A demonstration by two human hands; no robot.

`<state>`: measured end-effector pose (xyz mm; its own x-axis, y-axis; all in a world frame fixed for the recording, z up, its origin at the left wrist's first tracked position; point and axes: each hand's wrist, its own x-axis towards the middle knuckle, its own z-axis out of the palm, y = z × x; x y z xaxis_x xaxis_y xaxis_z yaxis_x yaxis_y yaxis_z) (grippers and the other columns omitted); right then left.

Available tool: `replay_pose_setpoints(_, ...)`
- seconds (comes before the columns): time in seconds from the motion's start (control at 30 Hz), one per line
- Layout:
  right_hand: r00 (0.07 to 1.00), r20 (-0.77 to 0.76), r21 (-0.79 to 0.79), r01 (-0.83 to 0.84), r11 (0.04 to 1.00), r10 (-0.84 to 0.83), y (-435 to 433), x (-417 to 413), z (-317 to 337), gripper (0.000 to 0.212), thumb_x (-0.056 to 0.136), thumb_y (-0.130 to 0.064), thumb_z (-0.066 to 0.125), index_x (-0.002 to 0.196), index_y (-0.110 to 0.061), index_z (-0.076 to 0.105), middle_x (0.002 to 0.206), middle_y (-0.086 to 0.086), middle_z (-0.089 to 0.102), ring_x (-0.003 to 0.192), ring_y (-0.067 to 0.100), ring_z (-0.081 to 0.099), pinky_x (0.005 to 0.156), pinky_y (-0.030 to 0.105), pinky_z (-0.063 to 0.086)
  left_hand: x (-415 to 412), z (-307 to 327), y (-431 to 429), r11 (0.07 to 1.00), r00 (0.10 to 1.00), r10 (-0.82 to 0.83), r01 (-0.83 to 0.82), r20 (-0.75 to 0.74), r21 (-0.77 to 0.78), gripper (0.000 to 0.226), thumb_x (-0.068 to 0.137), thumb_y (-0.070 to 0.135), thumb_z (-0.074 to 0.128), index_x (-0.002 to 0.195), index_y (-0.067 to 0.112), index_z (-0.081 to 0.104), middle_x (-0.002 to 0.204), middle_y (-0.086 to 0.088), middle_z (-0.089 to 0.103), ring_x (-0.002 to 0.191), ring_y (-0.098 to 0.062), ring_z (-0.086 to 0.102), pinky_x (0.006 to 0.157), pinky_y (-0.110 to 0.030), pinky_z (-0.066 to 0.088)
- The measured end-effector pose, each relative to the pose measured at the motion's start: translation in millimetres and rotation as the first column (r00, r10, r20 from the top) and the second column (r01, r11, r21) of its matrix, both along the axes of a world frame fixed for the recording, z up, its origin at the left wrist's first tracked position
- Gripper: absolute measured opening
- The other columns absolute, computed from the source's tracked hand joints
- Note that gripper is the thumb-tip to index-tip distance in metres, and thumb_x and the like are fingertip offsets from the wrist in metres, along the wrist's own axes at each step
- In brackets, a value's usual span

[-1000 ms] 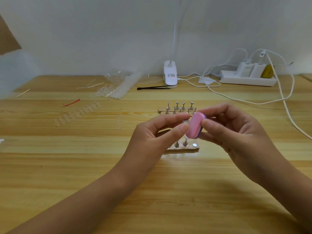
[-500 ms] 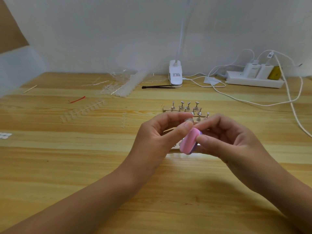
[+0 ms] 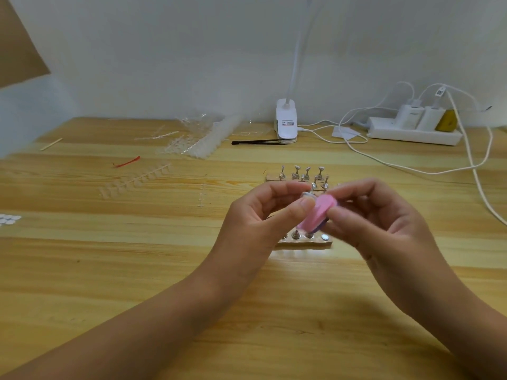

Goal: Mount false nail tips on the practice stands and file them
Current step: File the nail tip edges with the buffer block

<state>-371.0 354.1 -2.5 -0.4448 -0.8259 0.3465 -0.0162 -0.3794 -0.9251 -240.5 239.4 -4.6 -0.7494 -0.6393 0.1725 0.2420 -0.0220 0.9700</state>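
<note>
Now pinches, seemingly, a nail tip [image 3: 306,195] in the left hand [image 3: 255,215], grips the pink file [image 3: 318,212] against it in the right hand [image 3: 384,223], above the stand base [image 3: 304,244] on the worktop [image 3: 137,270].

- Wooden table [image 3: 137,270], pale planks running side to side.
- Back edge: lamp clip [image 3: 286,122], power strip [image 3: 414,134], white cable [image 3: 411,168] looping forward.
- Black tweezers [image 3: 258,142] just before the clip.
- Left: clear tip strips [image 3: 200,144], a single strip [image 3: 135,182], red scrap [image 3: 126,162], stick [image 3: 51,144], white dots [image 3: 8,219].
- Middle: far stand base [image 3: 299,174], near stand base [image 3: 304,241].
</note>
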Motion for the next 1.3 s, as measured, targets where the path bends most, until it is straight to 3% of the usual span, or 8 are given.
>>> replay_pose_setpoints(0.13,1.000,-0.007,-0.013,0.028,1.000,-0.028,1,-3,1,0.036,0.068,-0.042,0.083,0.094,-0.022,0.069,0.092,0.007,0.073,0.089,0.024,0.072,0.082,0.030,0.057,-1,0,0,1.000,1.000,0.005,-0.005,0.021,-0.001,0.018,0.078,0.031,0.072,0.095,0.030,0.075,0.101,0.000,0.076,0.084,-0.002,0.067,0.065,-0.010,0.047)
replay_pose_setpoints(0.3,0.994,0.024,-0.067,0.107,0.992,-0.106,2,-4,0,0.034,0.068,-0.041,0.082,0.095,-0.023,0.069,0.091,0.000,0.073,0.090,0.020,0.071,0.082,0.027,0.056,-1,-3,-2,0.997,0.999,-0.032,0.032,0.001,0.075,0.025,0.070,0.035,0.080,0.095,0.032,0.076,0.104,-0.002,0.075,0.096,-0.011,0.068,0.088,-0.022,0.054)
replay_pose_setpoints(0.4,0.999,0.007,-0.036,0.040,0.999,-0.040,2,-2,0,0.032,0.069,-0.039,0.081,0.094,-0.022,0.069,0.091,0.001,0.073,0.090,0.021,0.071,0.082,0.027,0.056,-2,-4,-3,0.992,0.998,-0.057,0.060,-0.026,0.113,0.031,0.066,0.035,0.079,0.096,0.029,0.075,0.106,-0.005,0.074,0.100,-0.017,0.069,0.095,-0.029,0.054)
replay_pose_setpoints(0.57,0.989,0.042,-0.122,0.144,0.982,-0.140,4,-6,4,0.020,0.074,-0.029,0.072,0.093,-0.025,0.069,0.087,-0.006,0.071,0.090,0.018,0.070,0.083,0.026,0.055,-2,-2,-3,0.990,0.995,-0.088,0.092,-0.037,0.109,0.022,0.071,0.028,0.080,0.092,0.036,0.076,0.093,0.012,0.072,0.088,-0.001,0.065,0.082,-0.017,0.051)
replay_pose_setpoints(0.87,0.975,-0.059,-0.113,0.208,0.971,-0.216,6,-7,7,0.028,0.076,-0.030,0.073,0.103,-0.021,0.070,0.094,0.000,0.073,0.093,0.021,0.069,0.087,0.031,0.055,-4,-3,-3,0.987,0.994,-0.102,0.106,-0.039,0.124,0.024,0.080,0.027,0.071,0.103,0.032,0.077,0.102,0.009,0.073,0.097,-0.001,0.064,0.094,-0.024,0.045)
replay_pose_setpoints(1.07,0.980,-0.105,-0.102,0.157,0.982,-0.168,4,-3,-1,0.022,0.082,-0.023,0.073,0.104,-0.021,0.071,0.098,0.003,0.072,0.094,0.022,0.068,0.086,0.031,0.054,-5,-4,-5,0.968,0.985,-0.165,0.172,-0.050,0.181,0.032,0.072,0.031,0.076,0.104,0.030,0.077,0.098,0.007,0.073,0.093,-0.005,0.064,0.087,-0.020,0.050)
replay_pose_setpoints(1.2,0.988,-0.128,-0.072,0.083,0.994,-0.092,3,1,-2,0.019,0.080,-0.022,0.072,0.099,-0.024,0.072,0.096,0.003,0.074,0.089,0.019,0.070,0.080,0.027,0.056,-5,-5,-6,0.964,0.980,-0.192,0.197,-0.046,0.180,0.030,0.074,0.030,0.073,0.103,0.024,0.077,0.091,0.006,0.071,0.094,-0.013,0.063,0.092,-0.023,0.052)
replay_pose_setpoints(1.3,0.987,-0.094,-0.102,0.121,0.987,-0.130,2,1,-2,0.021,0.081,-0.024,0.076,0.100,-0.023,0.072,0.096,0.004,0.073,0.091,0.023,0.069,0.084,0.030,0.056,-5,-4,-7,0.954,0.980,-0.193,0.201,-0.059,0.223,0.025,0.075,0.027,0.077,0.099,0.021,0.078,0.097,0.001,0.072,0.088,-0.009,0.063,0.084,-0.018,0.052)
